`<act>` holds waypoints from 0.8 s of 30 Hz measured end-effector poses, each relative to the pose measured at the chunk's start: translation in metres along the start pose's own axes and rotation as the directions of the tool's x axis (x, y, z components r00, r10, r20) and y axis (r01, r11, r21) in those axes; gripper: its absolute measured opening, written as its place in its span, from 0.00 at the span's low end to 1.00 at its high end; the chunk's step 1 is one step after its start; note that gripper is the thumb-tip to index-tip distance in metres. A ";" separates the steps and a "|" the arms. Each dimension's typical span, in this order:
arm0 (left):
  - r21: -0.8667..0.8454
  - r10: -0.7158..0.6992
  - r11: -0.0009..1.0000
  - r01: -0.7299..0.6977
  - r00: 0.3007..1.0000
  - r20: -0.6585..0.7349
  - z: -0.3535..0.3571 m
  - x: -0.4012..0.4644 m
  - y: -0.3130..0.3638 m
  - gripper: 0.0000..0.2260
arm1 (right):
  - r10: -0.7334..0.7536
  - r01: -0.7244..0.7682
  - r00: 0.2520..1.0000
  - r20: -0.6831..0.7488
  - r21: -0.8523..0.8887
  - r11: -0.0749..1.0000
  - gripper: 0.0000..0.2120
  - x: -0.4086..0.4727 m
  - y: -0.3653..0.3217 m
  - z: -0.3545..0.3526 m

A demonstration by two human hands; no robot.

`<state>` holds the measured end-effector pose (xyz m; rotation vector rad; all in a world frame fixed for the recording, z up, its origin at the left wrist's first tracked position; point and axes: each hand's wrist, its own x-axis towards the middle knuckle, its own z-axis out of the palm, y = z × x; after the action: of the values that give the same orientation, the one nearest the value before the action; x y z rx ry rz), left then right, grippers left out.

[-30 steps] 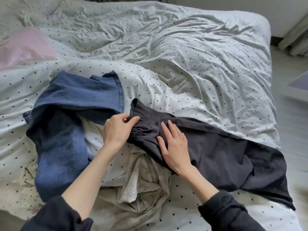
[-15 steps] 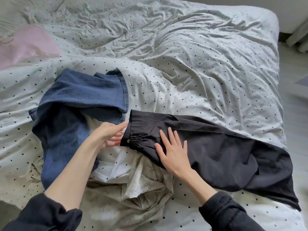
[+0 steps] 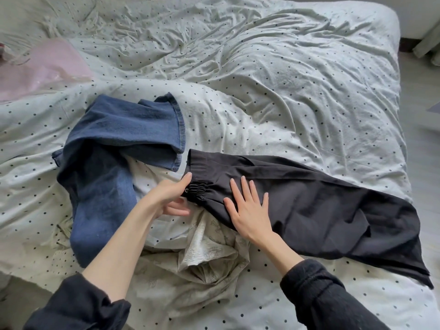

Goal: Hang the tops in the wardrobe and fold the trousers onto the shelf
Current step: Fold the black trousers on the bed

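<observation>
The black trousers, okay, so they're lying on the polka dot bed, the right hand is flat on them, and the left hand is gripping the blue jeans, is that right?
Not quite. In the head view the left hand is at the gathered waistband of the black trousers, not on the blue jeans, which lie untouched beside it. The rest holds: the right hand lies flat on the black trousers, on the polka dot bed.

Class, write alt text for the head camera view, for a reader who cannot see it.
On a bed with a dotted cover, a right hand lies flat on black trousers while the left hand pinches their waistband. Blue jeans and a crumpled pale top lie alongside.
</observation>
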<state>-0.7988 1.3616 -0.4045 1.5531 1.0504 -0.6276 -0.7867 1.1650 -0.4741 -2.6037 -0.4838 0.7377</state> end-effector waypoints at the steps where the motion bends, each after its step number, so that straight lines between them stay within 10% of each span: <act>1: -0.051 -0.019 0.998 0.020 0.999 0.031 0.003 -0.001 -0.002 0.25 | -0.002 0.002 1.000 0.002 -0.001 1.000 0.27 -0.001 0.000 -0.001; 17: -0.227 -0.133 0.954 0.197 0.954 0.271 -0.018 0.021 0.019 0.23 | -0.105 0.106 0.993 -0.050 0.020 0.994 0.26 -0.008 0.011 -0.001; 24: -0.092 -0.086 0.990 0.103 0.982 0.170 -0.006 0.033 0.026 0.03 | -0.062 0.062 0.997 -0.047 -0.010 0.998 0.26 -0.012 0.002 -0.005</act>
<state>-0.7612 1.3770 -0.4182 1.3463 1.0182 -0.7449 -0.7930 1.1570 -0.4656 -2.5954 -0.5522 0.6539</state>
